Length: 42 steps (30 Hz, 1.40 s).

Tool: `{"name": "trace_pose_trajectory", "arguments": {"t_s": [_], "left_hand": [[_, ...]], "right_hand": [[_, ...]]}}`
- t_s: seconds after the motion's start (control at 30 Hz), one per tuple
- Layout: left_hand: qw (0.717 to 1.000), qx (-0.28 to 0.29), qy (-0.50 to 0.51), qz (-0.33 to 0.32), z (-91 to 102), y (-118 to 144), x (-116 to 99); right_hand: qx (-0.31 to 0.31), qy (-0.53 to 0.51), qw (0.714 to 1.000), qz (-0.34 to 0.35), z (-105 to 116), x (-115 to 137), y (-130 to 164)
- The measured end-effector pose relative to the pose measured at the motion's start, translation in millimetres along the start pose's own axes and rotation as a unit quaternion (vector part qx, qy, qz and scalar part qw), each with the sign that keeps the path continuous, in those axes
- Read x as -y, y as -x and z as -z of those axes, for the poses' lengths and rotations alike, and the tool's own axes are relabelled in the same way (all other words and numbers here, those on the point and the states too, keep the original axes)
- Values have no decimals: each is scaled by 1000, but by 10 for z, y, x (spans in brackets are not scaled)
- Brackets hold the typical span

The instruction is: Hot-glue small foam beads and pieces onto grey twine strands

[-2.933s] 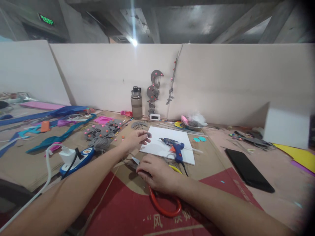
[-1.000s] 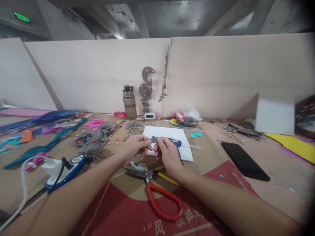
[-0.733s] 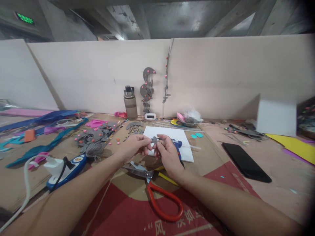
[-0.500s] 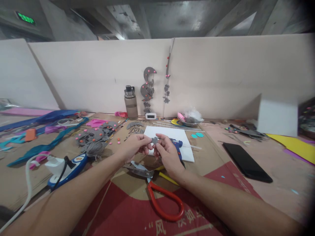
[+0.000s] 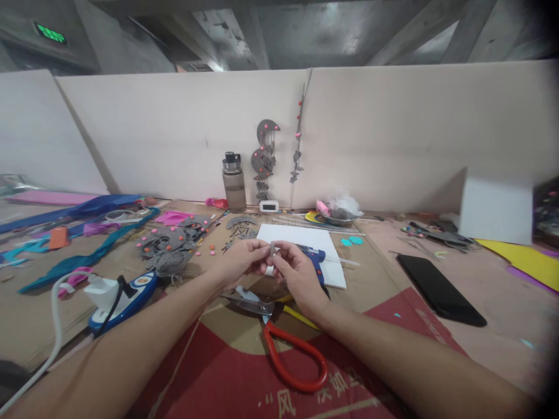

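Observation:
Between my fingertips is a small grey felt piece (image 5: 272,248), seen nearly edge-on. My left hand (image 5: 245,260) pinches it from the left, and my right hand (image 5: 297,270) pinches it from the right. Behind my right hand a blue glue gun (image 5: 318,256) lies partly hidden on a white board (image 5: 297,234). Below my hands rest red-handled scissors (image 5: 292,356) and, partly covered, another pair with yellow handles (image 5: 301,317).
Grey felt shapes with pink and orange balls (image 5: 168,235) and grey yarn (image 5: 171,263) lie left, near a blue-and-white power strip (image 5: 126,299). A bottle (image 5: 234,186) and small clock (image 5: 269,206) stand behind. A phone (image 5: 439,289) lies right. Grey moon ornaments (image 5: 262,160) hang at the wall.
The grey felt piece has turned from showing its flat face to standing nearly edge-on between my fingers. Both hands stay in almost the same place; the view has shifted slightly.

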<state>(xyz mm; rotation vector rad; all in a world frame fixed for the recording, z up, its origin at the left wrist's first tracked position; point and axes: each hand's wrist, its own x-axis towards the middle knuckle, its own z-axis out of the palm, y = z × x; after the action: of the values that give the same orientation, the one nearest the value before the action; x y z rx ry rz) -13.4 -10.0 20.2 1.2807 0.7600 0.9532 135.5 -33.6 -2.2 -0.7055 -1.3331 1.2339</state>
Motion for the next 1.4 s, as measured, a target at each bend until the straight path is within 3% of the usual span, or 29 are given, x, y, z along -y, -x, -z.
{"name": "trace_pose_trajectory", "arguments": {"t_s": [0.13,0.27,0.57,1.03,1.4], "left_hand": [[998,11,65,21,-61,1,37],[995,-23,89,42,-151,13,67],[999,-41,36,3,-141,20,97],[998,-27,51,16,-114,21,99],[998,-33,52,-7,-73,26,33]], "right_hand": [[-19,37,999,19,19,-13,1],[-40,103,993,36,40,-15,-2],[-60,194,973,106,64,-20,2],[-58,178,979,80,66,-59,-1],[-71,109,992,-4,50,-23,-8]]}}
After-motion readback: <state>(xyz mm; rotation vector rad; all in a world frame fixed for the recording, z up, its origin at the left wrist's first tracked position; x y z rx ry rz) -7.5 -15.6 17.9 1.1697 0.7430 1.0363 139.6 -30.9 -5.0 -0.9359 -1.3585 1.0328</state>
